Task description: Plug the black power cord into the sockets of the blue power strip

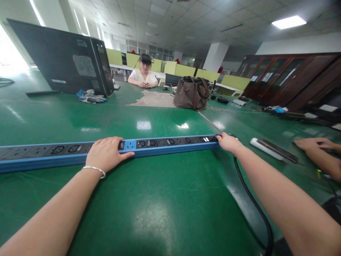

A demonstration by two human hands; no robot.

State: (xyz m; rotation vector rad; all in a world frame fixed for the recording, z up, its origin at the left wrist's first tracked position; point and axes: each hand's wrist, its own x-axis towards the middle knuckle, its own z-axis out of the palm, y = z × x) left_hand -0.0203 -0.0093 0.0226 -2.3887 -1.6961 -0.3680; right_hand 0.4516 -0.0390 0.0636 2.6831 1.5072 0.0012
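Note:
A long blue power strip (165,148) with a black face and several sockets lies across the green table, running out of view on the left. My left hand (103,154), with a silver bracelet at the wrist, is wrapped over it beside a bright blue socket (130,144), thumb along the near side. At the strip's right end my right hand (229,143) grips the end, its fingers partly hidden. From near that end a thick black cable (252,199) hangs down past the table's edge.
A black computer case (64,64) and gloves (91,96) stand far left; a brown checked bag (190,93) sits at the back. A seated person (144,75) is across the table. Another person's hands (314,145) rest at right, near a white bar (266,148) and a dark one (279,150).

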